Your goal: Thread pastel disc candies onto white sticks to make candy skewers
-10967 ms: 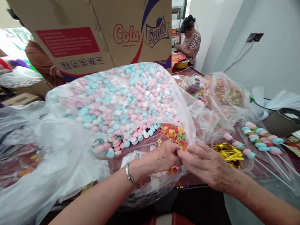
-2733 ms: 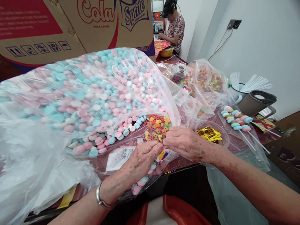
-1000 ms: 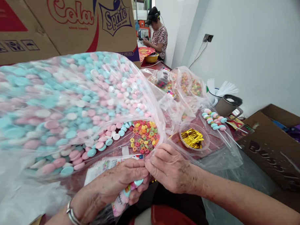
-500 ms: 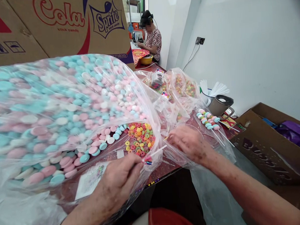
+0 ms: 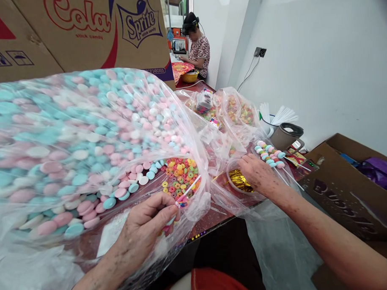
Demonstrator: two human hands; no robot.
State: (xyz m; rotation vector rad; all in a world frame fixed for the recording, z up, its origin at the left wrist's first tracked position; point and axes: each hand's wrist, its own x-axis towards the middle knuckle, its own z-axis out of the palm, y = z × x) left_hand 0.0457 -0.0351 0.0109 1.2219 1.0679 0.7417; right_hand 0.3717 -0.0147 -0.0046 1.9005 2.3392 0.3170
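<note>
My left hand (image 5: 148, 220) is closed on a candy skewer, whose white stick (image 5: 193, 185) points up and to the right. Pale blue and pink candy (image 5: 169, 224) shows beneath the fingers, with a small colourful piece at the stick's base; the rest is hidden by the hand. My right hand (image 5: 258, 174) is over the rim of a round clear tub (image 5: 230, 181) with shiny gold strips (image 5: 239, 180) inside. Its fingers are curled together, and what they hold, if anything, is hidden. Ring-shaped candies (image 5: 182, 175) lie just beyond my left hand.
A large clear bag of pastel candies (image 5: 94, 131) fills the left, before a cardboard carton (image 5: 79, 47). Finished candy skewers (image 5: 269, 154), a lidded mug (image 5: 286, 135) and an open box (image 5: 341, 199) are to the right. Another person (image 5: 198, 51) sits at the back.
My right hand has moved right, away from the left hand, to the tub, uncovering the gold strips. My left hand has shifted slightly left and turned, with the skewer's stick now steeper.
</note>
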